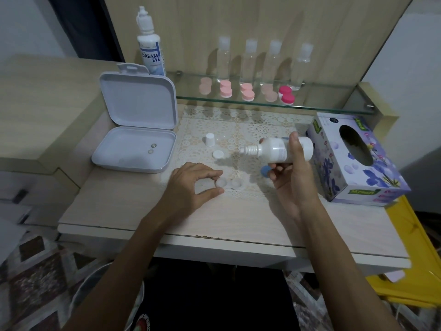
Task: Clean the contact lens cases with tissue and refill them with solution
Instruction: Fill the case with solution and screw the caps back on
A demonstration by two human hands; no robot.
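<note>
The left hand (191, 185) is pinching the left well of an uncapped clear lens case (230, 183) between thumb and forefinger, steadying it on the lace mat (250, 132). The right hand (292, 177) is gripping a small white solution bottle (278, 149), fingers (294, 145) curled round its body; the bottle is lying nearly horizontal above the mat, its uncapped nozzle pointing left, up and to the right of the case. A blue cap (265, 170) is showing just under the right hand; whether the hand is touching it cannot be told.

On the mat behind the case a flat white lid (217, 154) and a taller white bottle cap (210, 139) are standing apart. An open white box (136, 139) is sitting at the left of the pale wood-grain table (143, 211), with two small round items in its tray. A floral tissue box (353, 158) is occupying the right edge.

A glass shelf (334, 103) at the rear is carrying pink-capped lens cases (247, 91), four clear bottles (250, 60) and a large Dream Eye bottle (150, 44). Patterned flooring (35, 271) is showing at lower left, something yellow (410, 259) at the right.
</note>
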